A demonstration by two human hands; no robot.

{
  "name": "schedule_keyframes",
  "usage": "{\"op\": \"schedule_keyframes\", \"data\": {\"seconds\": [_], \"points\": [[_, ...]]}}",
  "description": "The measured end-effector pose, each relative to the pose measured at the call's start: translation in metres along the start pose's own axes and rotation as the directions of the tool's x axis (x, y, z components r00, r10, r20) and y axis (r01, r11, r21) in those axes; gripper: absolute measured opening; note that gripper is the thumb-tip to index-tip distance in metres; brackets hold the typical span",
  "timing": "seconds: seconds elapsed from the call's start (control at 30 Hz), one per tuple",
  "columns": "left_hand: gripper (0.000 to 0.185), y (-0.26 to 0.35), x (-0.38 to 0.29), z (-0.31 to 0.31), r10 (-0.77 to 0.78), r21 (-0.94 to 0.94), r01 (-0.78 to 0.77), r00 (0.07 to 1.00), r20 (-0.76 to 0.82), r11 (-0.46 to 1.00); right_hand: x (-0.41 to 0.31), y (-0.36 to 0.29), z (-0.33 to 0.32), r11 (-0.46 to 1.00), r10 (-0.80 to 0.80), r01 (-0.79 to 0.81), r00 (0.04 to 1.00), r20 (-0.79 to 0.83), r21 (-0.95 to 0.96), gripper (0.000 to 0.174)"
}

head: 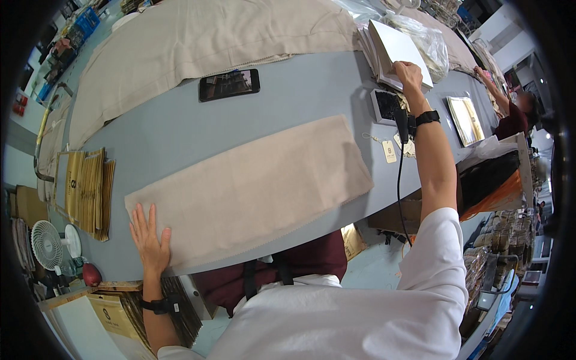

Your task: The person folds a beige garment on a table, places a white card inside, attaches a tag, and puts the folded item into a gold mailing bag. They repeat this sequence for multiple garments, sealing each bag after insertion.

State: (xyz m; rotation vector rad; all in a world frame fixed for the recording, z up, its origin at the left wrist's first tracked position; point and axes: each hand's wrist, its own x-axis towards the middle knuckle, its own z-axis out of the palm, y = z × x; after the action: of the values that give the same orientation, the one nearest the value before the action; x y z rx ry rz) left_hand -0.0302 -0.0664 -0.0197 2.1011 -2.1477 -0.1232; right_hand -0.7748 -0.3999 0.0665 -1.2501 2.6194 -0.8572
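A beige fabric piece (256, 189), folded into a long rectangle, lies flat on the grey table (157, 135) before me. My left hand (150, 240) rests palm down on its left end, fingers spread. At the upper right, my right hand (408, 74) has its fingers curled at the edge of a stack of white cards or boards (398, 45); whether they grip a sheet is hard to tell. Below that hand are a small box with black contents (385, 107), a black corded tool (401, 126) and a cream hang tag (389, 151).
A smartphone (229, 85) lies beyond the folded piece, near a large spread of beige fabric (216, 36). Gold packaging bags (85, 193) stand at the left, near a white fan (47, 245). A clear plastic bag (423, 42) adjoins the cards. Another person (515, 112) is at the far right.
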Motion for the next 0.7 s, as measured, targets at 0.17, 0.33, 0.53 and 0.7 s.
{"op": "schedule_keyframes", "data": {"seconds": [0.17,0.33,0.53,0.7], "points": [[0.068,0.001,-0.001,-0.002,-0.011,-0.011,0.011,1.0,0.002,1.0,-0.002,-0.008,-0.002,0.998,-0.049,0.039,0.982,-0.182,-0.054,0.041],[0.068,0.005,-0.004,-0.005,0.052,0.019,-0.05,0.991,-0.123,0.999,-0.084,-0.054,-0.012,0.836,-0.44,0.531,0.798,-0.413,0.136,0.018],[0.068,0.017,0.006,-0.026,-0.116,-0.939,0.089,0.992,0.053,0.332,-0.308,-0.063,0.0,0.226,-0.971,0.922,0.241,-0.008,0.314,0.041],[0.061,0.045,0.004,-0.022,-0.337,-0.957,0.2,0.904,0.263,-0.211,-0.413,-0.047,0.005,0.216,-0.965,0.773,0.074,0.253,0.596,0.02]]}}
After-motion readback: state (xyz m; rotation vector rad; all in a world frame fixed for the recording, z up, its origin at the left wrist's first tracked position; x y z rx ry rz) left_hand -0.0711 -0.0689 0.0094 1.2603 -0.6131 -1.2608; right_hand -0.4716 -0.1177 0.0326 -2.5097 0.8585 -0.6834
